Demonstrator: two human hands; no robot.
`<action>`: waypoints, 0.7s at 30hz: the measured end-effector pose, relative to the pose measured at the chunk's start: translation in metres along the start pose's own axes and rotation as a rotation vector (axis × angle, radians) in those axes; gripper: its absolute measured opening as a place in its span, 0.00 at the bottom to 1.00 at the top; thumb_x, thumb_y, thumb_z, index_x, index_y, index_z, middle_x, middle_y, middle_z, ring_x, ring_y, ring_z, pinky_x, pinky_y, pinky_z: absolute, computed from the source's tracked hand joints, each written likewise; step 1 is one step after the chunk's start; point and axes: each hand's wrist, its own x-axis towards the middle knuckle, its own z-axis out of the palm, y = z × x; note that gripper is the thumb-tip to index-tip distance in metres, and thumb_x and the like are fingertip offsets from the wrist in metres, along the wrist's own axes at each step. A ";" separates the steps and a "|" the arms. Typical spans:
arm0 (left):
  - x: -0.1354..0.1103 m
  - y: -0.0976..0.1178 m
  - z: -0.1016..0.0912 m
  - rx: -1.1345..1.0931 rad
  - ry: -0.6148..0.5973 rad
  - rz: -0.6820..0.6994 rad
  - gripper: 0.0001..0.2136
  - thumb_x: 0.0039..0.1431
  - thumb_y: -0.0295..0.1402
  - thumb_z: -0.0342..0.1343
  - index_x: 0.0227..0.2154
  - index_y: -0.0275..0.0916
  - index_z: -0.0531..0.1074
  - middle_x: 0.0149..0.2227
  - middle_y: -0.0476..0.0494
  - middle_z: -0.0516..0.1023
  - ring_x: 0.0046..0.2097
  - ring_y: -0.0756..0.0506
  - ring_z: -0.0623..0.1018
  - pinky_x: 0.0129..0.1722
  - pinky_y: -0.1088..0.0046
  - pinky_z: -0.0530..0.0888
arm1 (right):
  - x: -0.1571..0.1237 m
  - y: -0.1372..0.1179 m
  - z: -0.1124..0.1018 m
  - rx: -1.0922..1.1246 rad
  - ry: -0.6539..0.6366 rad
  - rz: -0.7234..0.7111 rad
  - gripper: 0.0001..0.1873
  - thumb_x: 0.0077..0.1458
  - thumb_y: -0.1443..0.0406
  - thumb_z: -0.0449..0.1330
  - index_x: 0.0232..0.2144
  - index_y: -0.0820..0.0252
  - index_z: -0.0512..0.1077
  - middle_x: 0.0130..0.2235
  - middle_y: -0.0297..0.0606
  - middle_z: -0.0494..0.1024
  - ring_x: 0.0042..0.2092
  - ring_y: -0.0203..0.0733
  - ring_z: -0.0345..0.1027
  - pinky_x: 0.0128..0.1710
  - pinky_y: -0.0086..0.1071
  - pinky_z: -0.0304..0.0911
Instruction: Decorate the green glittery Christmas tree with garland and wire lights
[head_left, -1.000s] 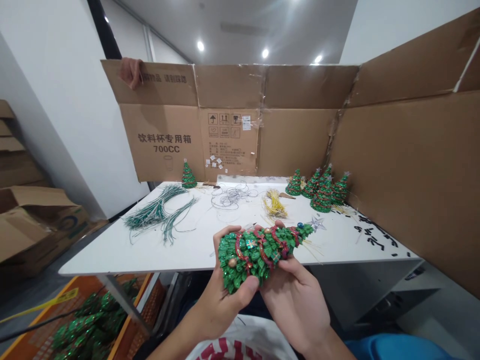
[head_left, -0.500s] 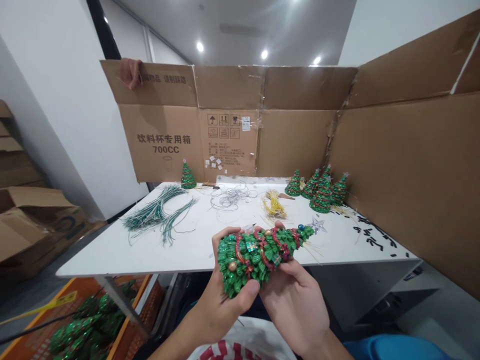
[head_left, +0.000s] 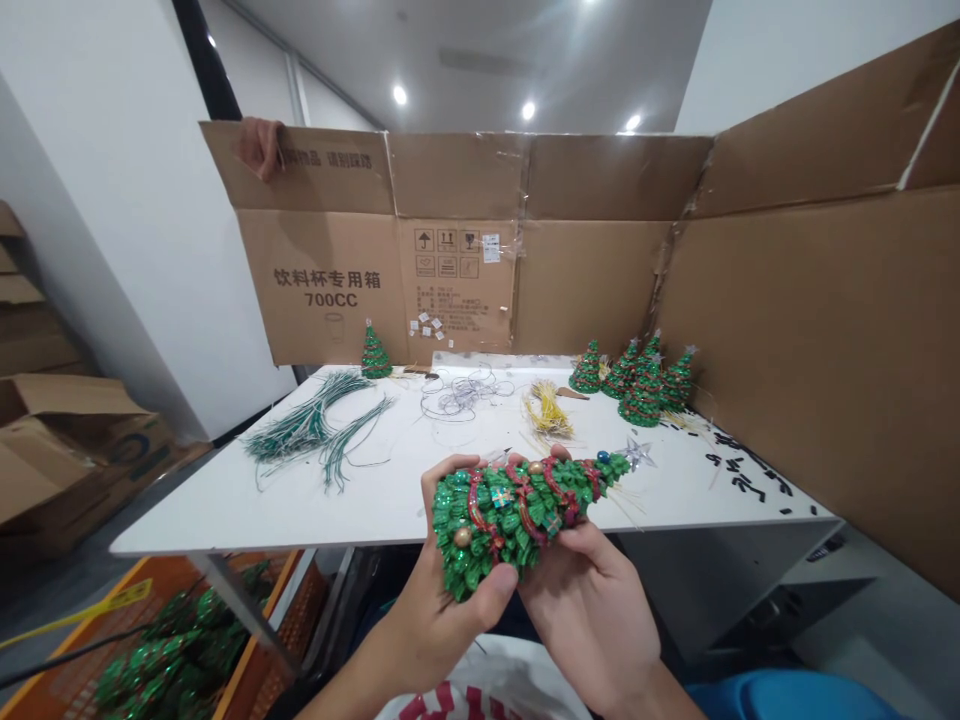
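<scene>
A cardboard screen (head_left: 592,280) stands along the far and right sides of a white table (head_left: 225,510), and an orange crate (head_left: 300,600) of glittery green trees (head_left: 180,640) sits below its near left corner. On the table lie green wire bundles (head_left: 307,430), silver wire (head_left: 461,395), yellow straw (head_left: 547,410) and a cluster of small trees (head_left: 645,390) far right. Above the near edge, the left hand (head_left: 442,590) wraps the base of a glittery Christmas tree ornament (head_left: 487,525), its thumb across the near side, while the right hand (head_left: 592,610) cups the middle. Both are closed on it, tip pointing right. Such a broad, two-handed hold seems well suited to sparing the small decorations. A silver star (head_left: 637,455) lies just past the tip; whether they touch is hard to tell.
</scene>
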 end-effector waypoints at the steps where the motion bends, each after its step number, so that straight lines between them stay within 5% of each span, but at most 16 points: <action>1: 0.000 0.000 0.000 -0.005 -0.002 0.001 0.26 0.75 0.44 0.58 0.71 0.48 0.66 0.72 0.38 0.55 0.70 0.35 0.71 0.77 0.55 0.64 | 0.000 0.000 0.000 -0.002 0.001 0.001 0.32 0.48 0.67 0.69 0.56 0.38 0.82 0.59 0.30 0.86 0.65 0.51 0.75 0.73 0.55 0.61; 21: 0.001 -0.002 0.001 0.032 0.010 0.015 0.25 0.75 0.44 0.56 0.70 0.45 0.68 0.72 0.37 0.52 0.70 0.32 0.68 0.77 0.49 0.61 | 0.001 -0.002 0.002 -0.003 0.013 -0.013 0.31 0.50 0.67 0.69 0.57 0.40 0.81 0.54 0.28 0.88 0.62 0.50 0.78 0.74 0.53 0.60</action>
